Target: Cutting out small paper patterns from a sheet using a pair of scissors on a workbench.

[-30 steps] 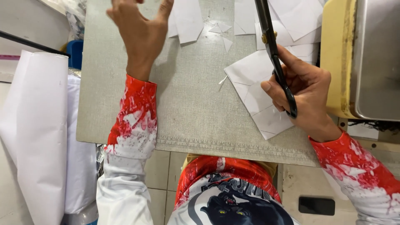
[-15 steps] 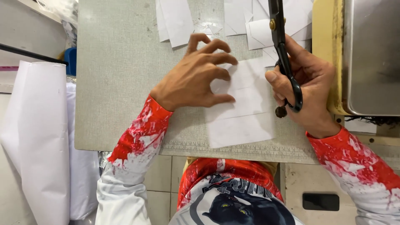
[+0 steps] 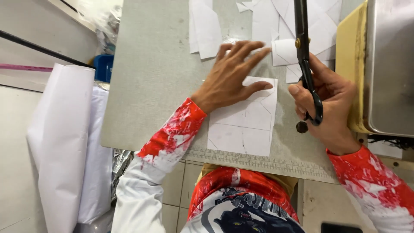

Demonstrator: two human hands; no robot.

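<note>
Your left hand (image 3: 230, 77), fingers spread, pins the white paper sheet (image 3: 243, 123) flat at the grey table's (image 3: 151, 86) near edge; your right hand (image 3: 327, 103) grips black scissors (image 3: 306, 64), blades shut, pointing away. Looks pre-cut: next needs blades opened & lined up w/ the sheet's pencil marks.

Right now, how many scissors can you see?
1. The black scissors are in the right hand, blades pointing away over the white paper pieces. Others could be hidden under the paper.

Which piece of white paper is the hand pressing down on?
The left hand presses the big rectangular sheet with pencil lines nearest the table's front edge; the other cut pieces lie untouched farther back.
</note>
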